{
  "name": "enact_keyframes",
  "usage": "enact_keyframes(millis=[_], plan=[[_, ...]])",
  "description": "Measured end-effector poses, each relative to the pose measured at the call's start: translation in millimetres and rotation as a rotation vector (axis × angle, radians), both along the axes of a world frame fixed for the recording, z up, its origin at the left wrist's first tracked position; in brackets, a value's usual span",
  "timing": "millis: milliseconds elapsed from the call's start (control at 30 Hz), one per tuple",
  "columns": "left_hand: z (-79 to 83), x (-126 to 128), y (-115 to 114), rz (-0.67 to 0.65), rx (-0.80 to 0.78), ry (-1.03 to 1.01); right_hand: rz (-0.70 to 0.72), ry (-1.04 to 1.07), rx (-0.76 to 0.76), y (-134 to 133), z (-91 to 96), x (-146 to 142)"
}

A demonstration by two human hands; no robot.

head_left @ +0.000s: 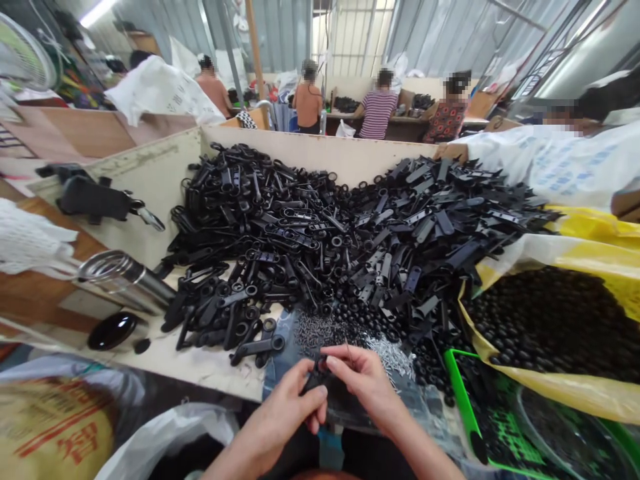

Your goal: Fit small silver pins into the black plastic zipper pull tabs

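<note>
Low in the middle of the head view, my left hand is closed around a black plastic part, much of it hidden by the fingers. My right hand meets it from the other side, thumb and forefinger pinched at the part's upper end. Whatever small thing sits in that pinch is too covered to make out. Just beyond the hands lie small dark pieces and a heap of silver screws on a bluish cloth. Round black beads are scattered behind them.
Black ring-ended parts pile up at left, flat pointed ones at right. A yellow-white sack of black balls and a green basket stand right. A steel flask leans left. Several people sit behind the partition.
</note>
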State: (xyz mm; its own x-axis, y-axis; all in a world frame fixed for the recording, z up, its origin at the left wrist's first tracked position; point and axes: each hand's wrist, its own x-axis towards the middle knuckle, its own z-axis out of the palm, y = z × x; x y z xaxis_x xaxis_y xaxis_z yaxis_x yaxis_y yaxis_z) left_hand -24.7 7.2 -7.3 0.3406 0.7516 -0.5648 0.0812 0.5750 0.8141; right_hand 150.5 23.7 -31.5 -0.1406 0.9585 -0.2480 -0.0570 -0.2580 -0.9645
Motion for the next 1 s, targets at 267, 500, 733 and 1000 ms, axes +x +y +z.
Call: enact_keyframes(millis=[267,500,733,1000], plan=[[9.2,-0.9,-7.7,0.085,-0.167,-0.127,0.179,-0.174,0.137,3.1,2.1,4.7],[10.9,-1.2,-10.5,0.065,-0.209,-0.148,0.230,-0.316,0.285,2.0,12.4,10.6],[-4.3,-1.9,-17.7,0.072,-0.257,-0.237,0.335,-0.373,0.243,5.6,23.5,17.0],[-4.0,-0.7,-20.3,0.017,-0.267,-0.250,0.368,-0.341,0.207,4.2,13.7,15.6]])
